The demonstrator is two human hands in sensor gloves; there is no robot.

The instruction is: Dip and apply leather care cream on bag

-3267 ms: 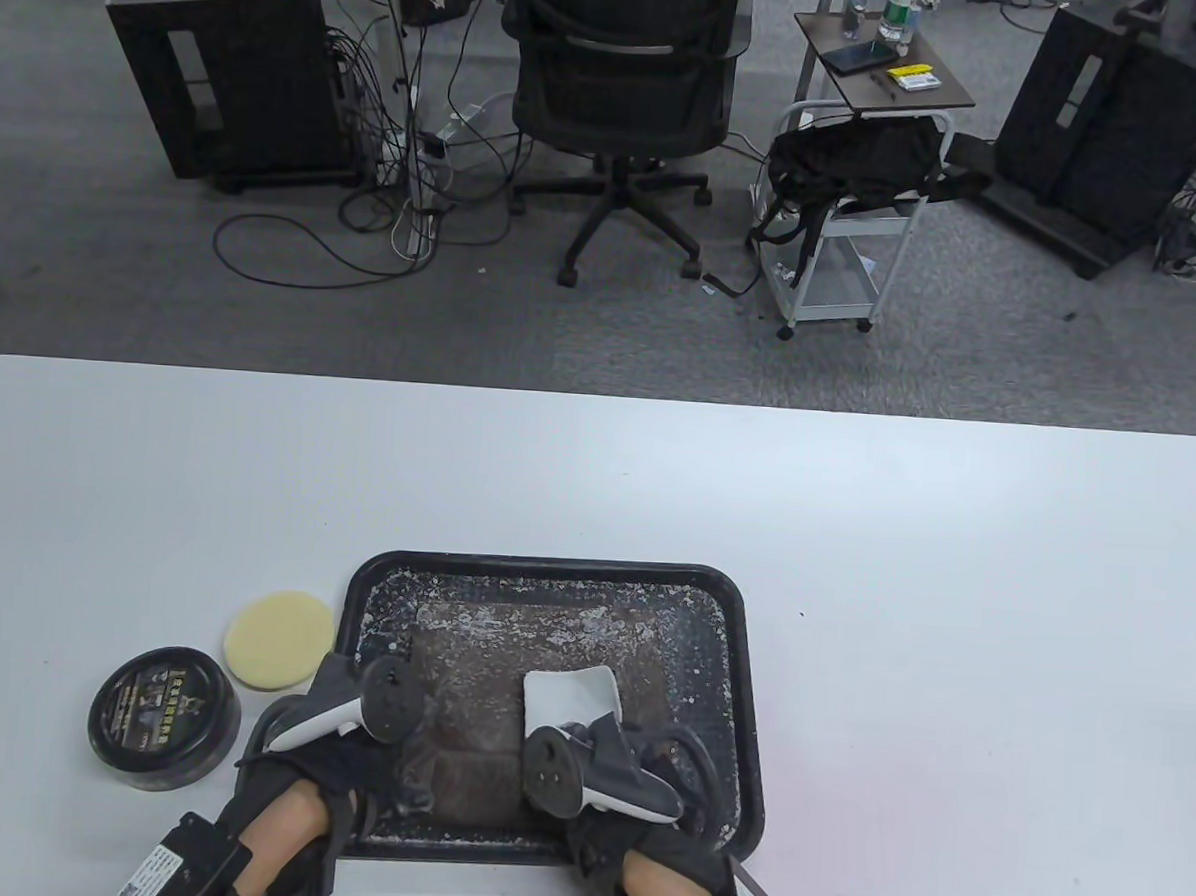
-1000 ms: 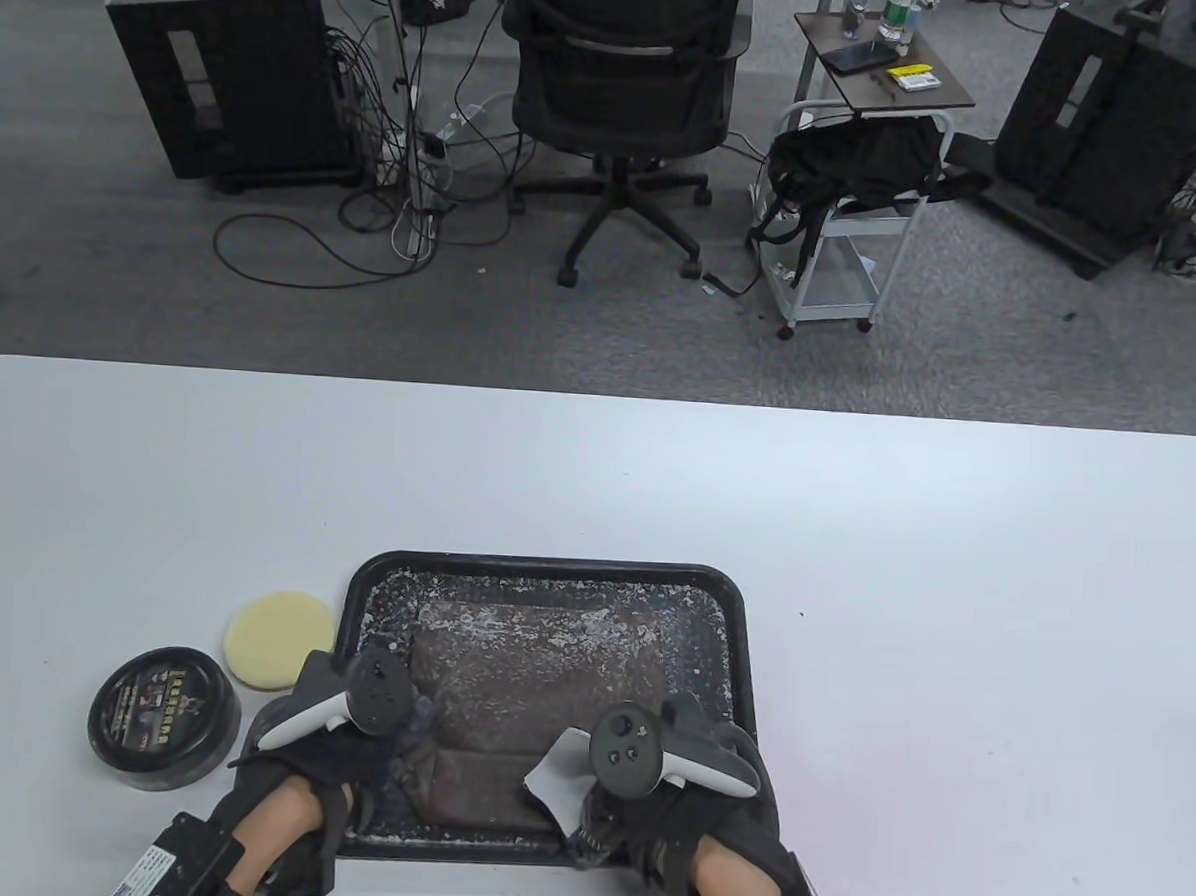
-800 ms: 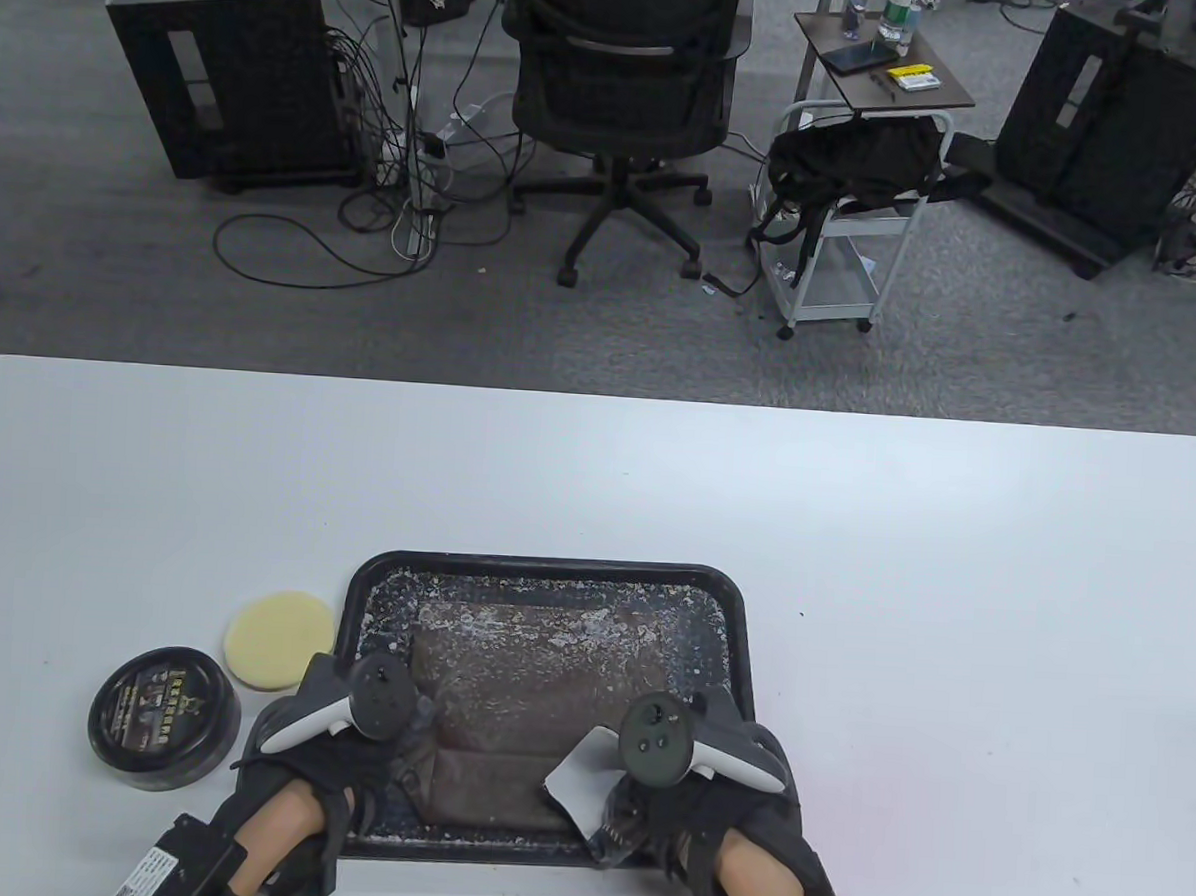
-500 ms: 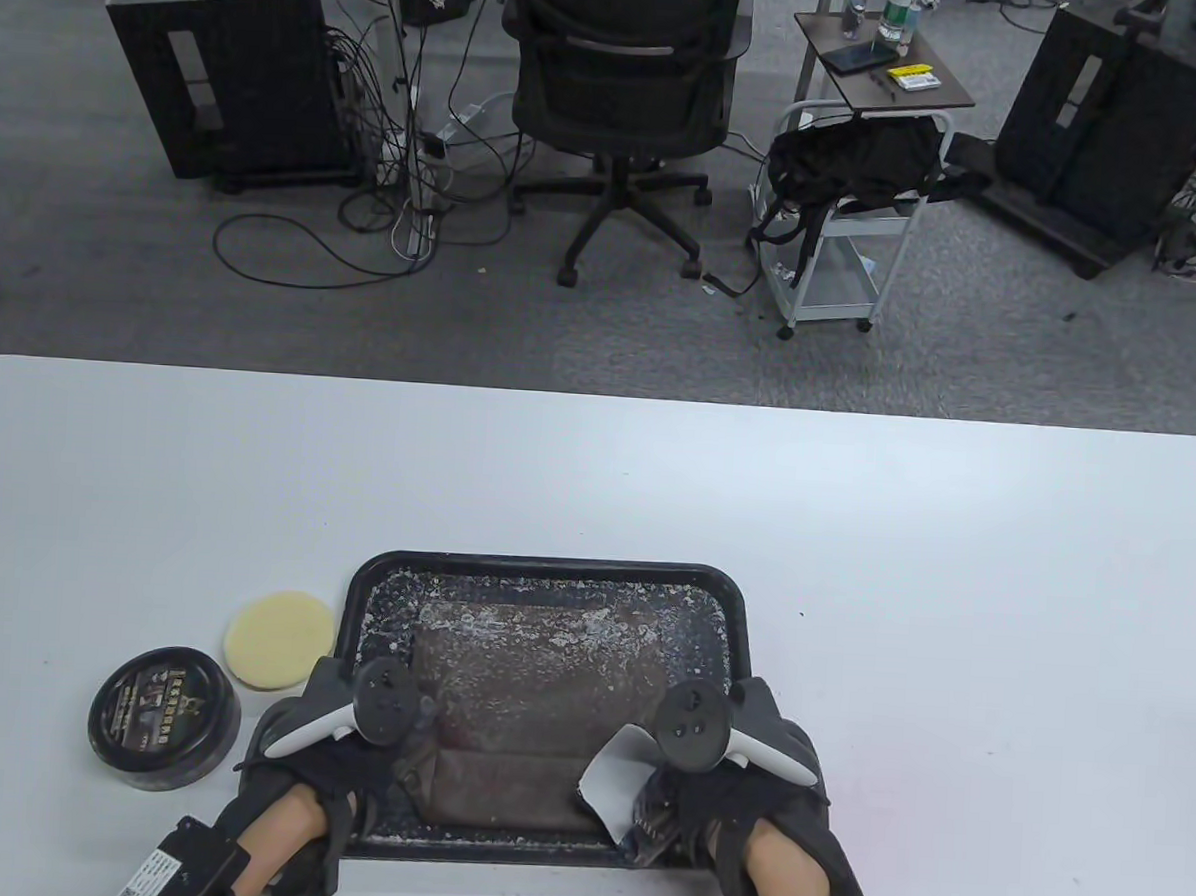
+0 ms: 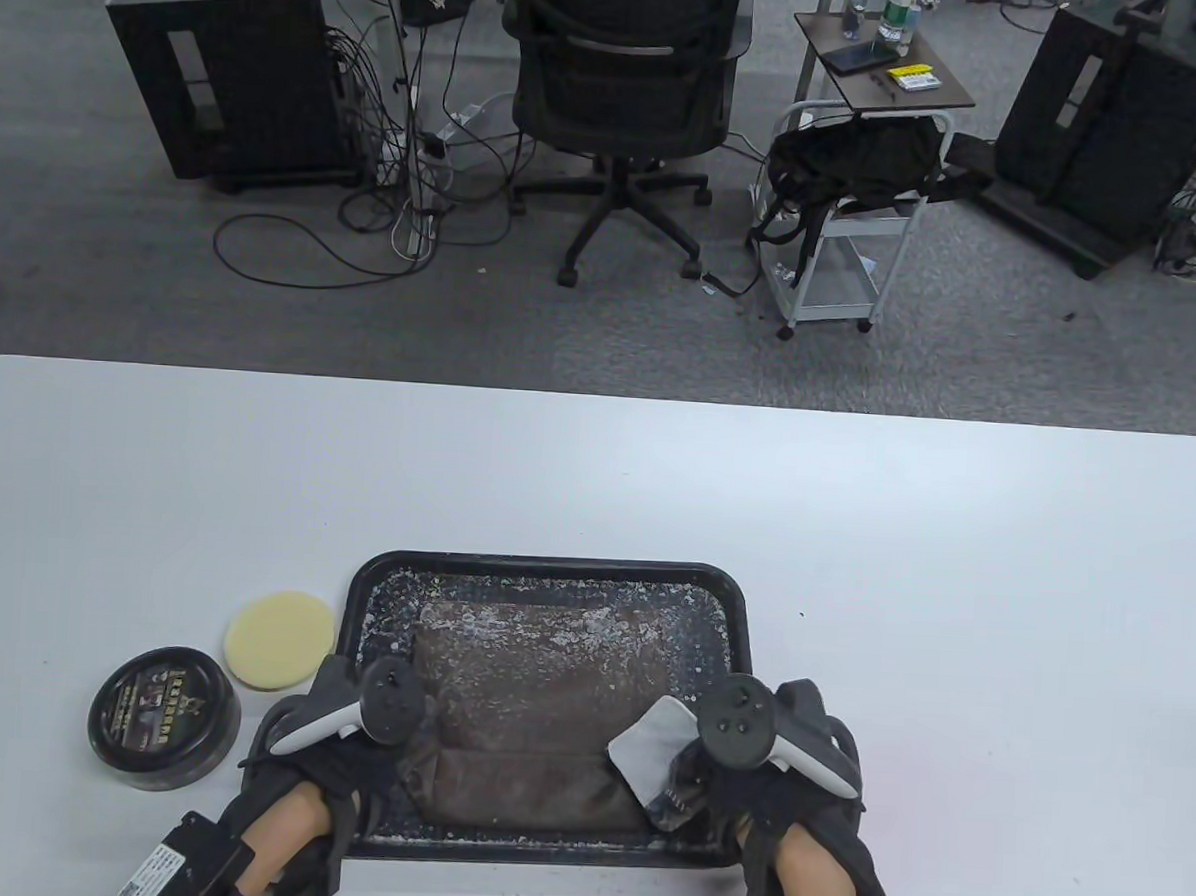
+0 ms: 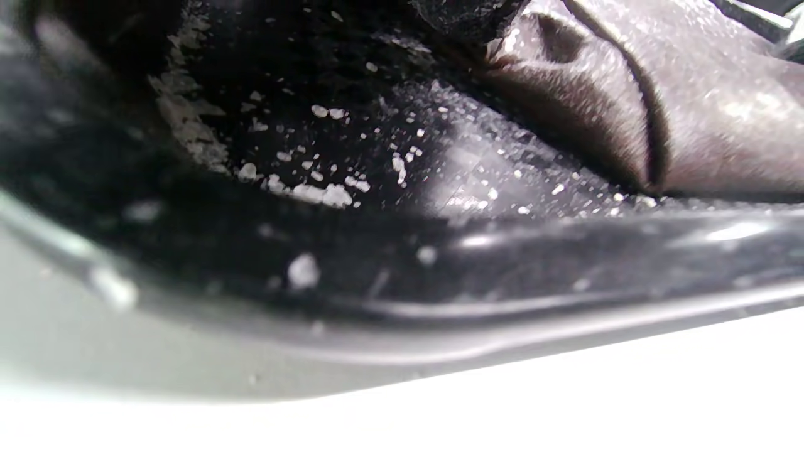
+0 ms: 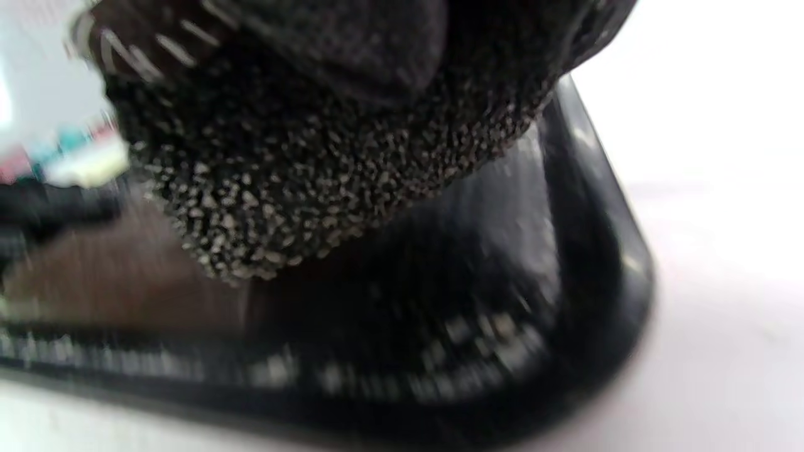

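A brown leather bag [image 5: 535, 700], speckled with white flecks, lies flat in a black tray [image 5: 552, 568]. My left hand [image 5: 410, 754] grips the bag's near left corner; in the left wrist view the bag [image 6: 691, 107] dimples under a gloved fingertip [image 6: 465, 12]. My right hand [image 5: 678, 785] pinches a white cloth [image 5: 648, 743] and presses it on the bag's near right edge. Blurred in the right wrist view, a gloved finger [image 7: 314, 157] hangs over the tray rim [image 7: 603, 251]. The black cream tin [image 5: 163, 716], lid on, stands left of the tray.
A round yellow sponge pad [image 5: 279, 640] lies on the white table [image 5: 950, 607] between the tin and the tray's left rim. Beyond the table's far edge are an office chair [image 5: 622, 79], cables and a small cart [image 5: 851, 211].
My right hand has slid the white cloth rightward across the near part of the bag, from its middle to its right edge. The left hand has stayed on the left corner.
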